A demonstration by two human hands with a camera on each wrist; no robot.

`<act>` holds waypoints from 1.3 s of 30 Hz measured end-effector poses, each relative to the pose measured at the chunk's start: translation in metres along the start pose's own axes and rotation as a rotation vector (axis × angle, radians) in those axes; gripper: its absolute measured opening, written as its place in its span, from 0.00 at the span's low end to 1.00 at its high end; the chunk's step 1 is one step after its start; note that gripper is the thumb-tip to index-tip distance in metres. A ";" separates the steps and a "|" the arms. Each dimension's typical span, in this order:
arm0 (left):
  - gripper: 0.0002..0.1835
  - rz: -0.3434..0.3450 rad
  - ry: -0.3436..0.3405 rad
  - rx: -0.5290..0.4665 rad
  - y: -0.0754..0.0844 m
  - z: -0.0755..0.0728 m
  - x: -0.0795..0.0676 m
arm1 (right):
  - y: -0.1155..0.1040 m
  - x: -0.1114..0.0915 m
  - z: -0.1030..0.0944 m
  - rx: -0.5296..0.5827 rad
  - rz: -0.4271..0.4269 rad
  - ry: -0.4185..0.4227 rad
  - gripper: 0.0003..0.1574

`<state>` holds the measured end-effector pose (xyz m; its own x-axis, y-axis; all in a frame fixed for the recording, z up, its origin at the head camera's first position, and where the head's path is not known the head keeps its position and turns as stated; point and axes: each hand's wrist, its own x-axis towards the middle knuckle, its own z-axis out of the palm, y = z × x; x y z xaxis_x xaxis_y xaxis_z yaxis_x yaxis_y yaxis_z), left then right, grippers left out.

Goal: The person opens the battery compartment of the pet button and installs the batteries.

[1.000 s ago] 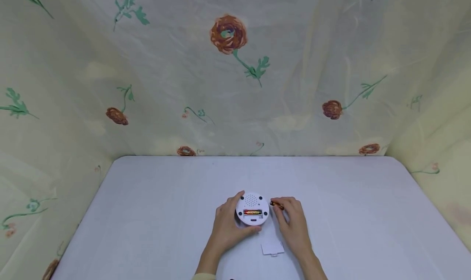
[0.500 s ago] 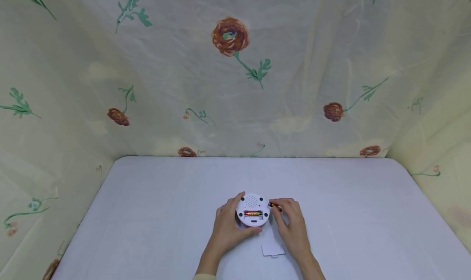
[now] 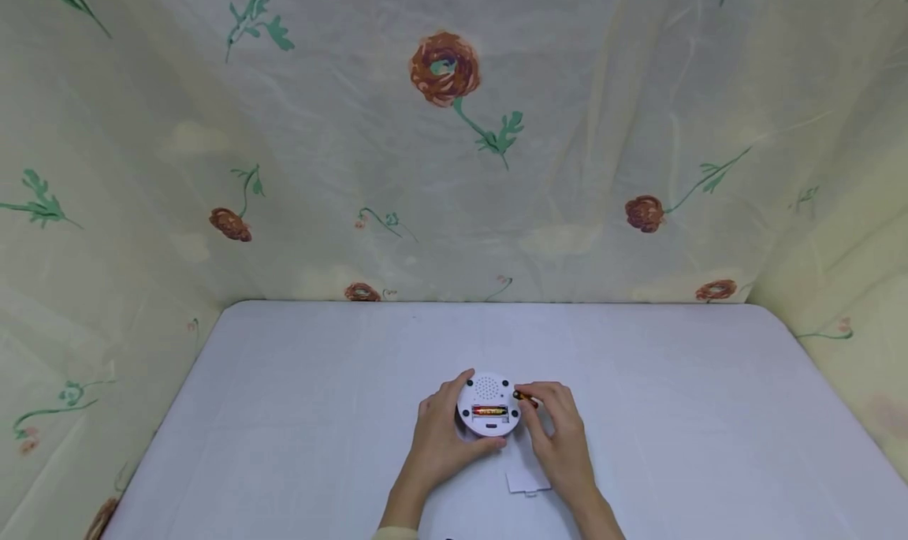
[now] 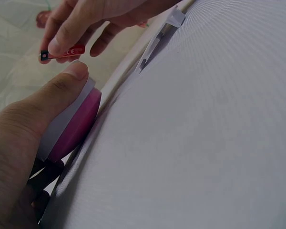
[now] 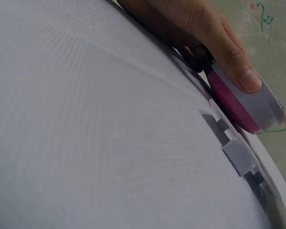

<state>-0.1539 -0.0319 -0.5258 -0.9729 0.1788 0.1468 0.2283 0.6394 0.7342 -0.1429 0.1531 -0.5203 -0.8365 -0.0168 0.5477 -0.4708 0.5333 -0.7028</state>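
Note:
My left hand (image 3: 438, 433) grips a round white device (image 3: 488, 392) by its rim, thumb at the near side and fingers round the far left. Its underside faces up, with speaker holes, dark round feet and an uncovered compartment in which one red-and-yellow battery (image 3: 489, 411) lies. From the side, in the left wrist view, the device shows a pink band (image 4: 78, 124). Between thumb and fingertips my right hand (image 3: 563, 437) pinches a second battery (image 4: 66, 51), tilted, at the device's right edge. The right wrist view does not show the right hand.
A small white battery cover (image 3: 526, 481) with a tab lies on the white table (image 3: 319, 414), just below the device and beside the right wrist. Flower-printed cloth (image 3: 553, 209) hangs behind the table and at both sides.
My right hand has shifted slightly left with its battery, bringing it from beside the device to overlapping its right edge. The left hand and device hold nearly still.

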 end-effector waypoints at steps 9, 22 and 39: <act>0.56 0.014 0.004 0.009 0.000 0.000 0.001 | -0.009 0.002 0.004 0.038 -0.064 0.046 0.18; 0.55 0.023 0.011 0.008 -0.002 0.000 0.001 | -0.039 0.005 0.000 0.043 -0.105 0.036 0.16; 0.55 0.055 0.039 0.010 -0.001 0.000 -0.001 | -0.011 -0.003 0.011 0.066 -0.130 -0.053 0.20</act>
<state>-0.1534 -0.0329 -0.5265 -0.9594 0.1848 0.2131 0.2821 0.6370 0.7174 -0.1384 0.1378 -0.5191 -0.7799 -0.1273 0.6128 -0.5923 0.4668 -0.6568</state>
